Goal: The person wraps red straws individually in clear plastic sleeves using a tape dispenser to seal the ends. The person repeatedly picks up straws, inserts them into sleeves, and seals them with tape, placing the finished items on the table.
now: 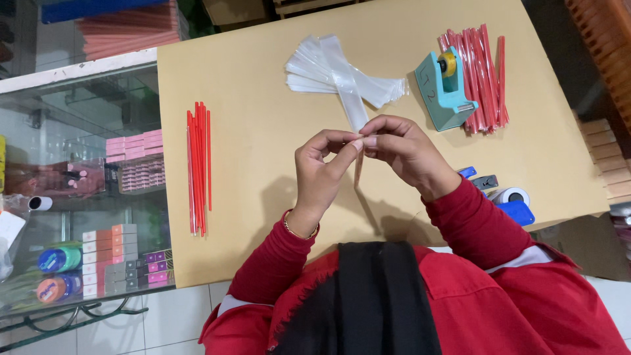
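Both hands met above the middle of the tan table (263, 79). Left hand (320, 174) had thumb and forefinger pressed together on the lower end of a narrow clear plastic sleeve (353, 108); right hand (401, 152) pinched the same sleeve just beside it, fingertips nearly touching. The sleeve ran up and away from the pinch toward a loose fan of identical clear sleeves (328, 69) lying on the table. A thin pale-red stick (358, 172) hung below the fingers (likely one of the sticks partly inside the sleeve; the overlap was hidden by the fingers).

Handling judgement: the sleeve looked very light, limp and glossy, so probably slippery and prone to clinging shut; best taken at the open mouth, one wall per hand. The stick appeared light and slender, fairly stiff but likely bendable; a grip near the end entering the sleeve would steer it best.

To the left lay a neat bundle of bare red sticks (198, 167). Far right, a teal tape dispenser (445, 89) stood against a heap of red sticks (485, 72) that seemed already wrapped. A blue tape dispenser (516, 207) sat at the near right edge. A glass display case (85, 190) with small boxes stood left of the table.
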